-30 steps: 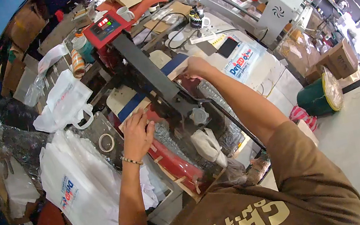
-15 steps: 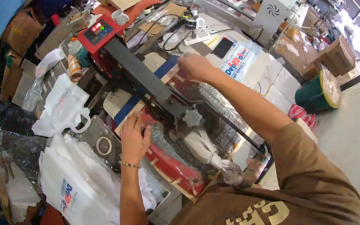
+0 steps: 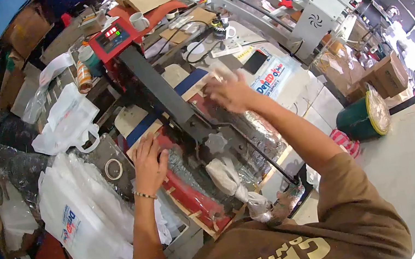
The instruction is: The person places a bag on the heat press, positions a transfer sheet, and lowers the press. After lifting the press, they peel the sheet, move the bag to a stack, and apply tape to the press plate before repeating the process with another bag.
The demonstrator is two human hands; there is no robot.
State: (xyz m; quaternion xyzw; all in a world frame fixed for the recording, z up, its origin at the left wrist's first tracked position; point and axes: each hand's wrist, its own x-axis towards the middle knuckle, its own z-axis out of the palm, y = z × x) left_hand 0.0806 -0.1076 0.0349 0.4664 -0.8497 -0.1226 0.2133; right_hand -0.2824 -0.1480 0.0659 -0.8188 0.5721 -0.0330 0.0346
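Observation:
A heat press with a red control box [image 3: 114,38] and a dark arm [image 3: 154,78] stands before me, its round knob [image 3: 216,143] near my body. My left hand [image 3: 149,163] lies with outstretched fingers on the left side of the press bed, by a red sheet under clear plastic [image 3: 191,196]. Beneath the arm, a blue strip [image 3: 142,128] shows close to my left fingertips and another blue strip [image 3: 190,81] close to my right hand. My right hand [image 3: 230,92] is over the bed's right side, its fingers smeared by motion. Cloth [image 3: 230,181] is wrapped around the press handle.
White printed bags [image 3: 87,217] are piled at left, with a tape roll [image 3: 113,169] beside them. A phone [image 3: 255,63] and a printed plastic sheet [image 3: 273,78] lie at right. Behind are a white mug [image 3: 139,21] and cables. A green bin [image 3: 356,120] stands on the floor.
My right hand has changed from bent, gathered fingers to a blurred pose over nearly the same place. My left hand stays on the bed's left side. The view has shifted slightly.

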